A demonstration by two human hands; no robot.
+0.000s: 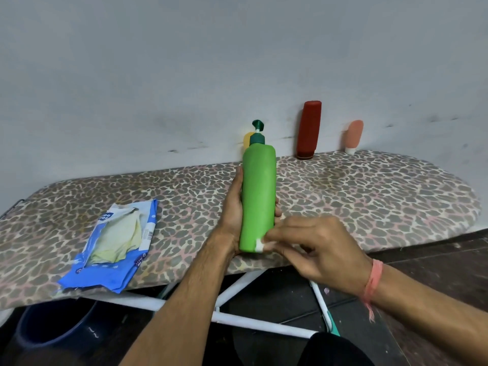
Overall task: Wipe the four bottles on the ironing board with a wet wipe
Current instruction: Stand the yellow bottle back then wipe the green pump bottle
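Left hand point(233, 207) gripping green bottle point(258, 196), right hand point(311, 247) pressing wipe point(259, 244) against it

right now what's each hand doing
Left hand: grips the green bottle.
Right hand: pinches a wet wipe against the bottle's base.

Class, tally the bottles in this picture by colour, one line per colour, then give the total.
Green pump bottle: 1
Yellow bottle: 1 (mostly hidden behind the green one)
Red bottle: 1
Pink bottle: 1
Total: 4
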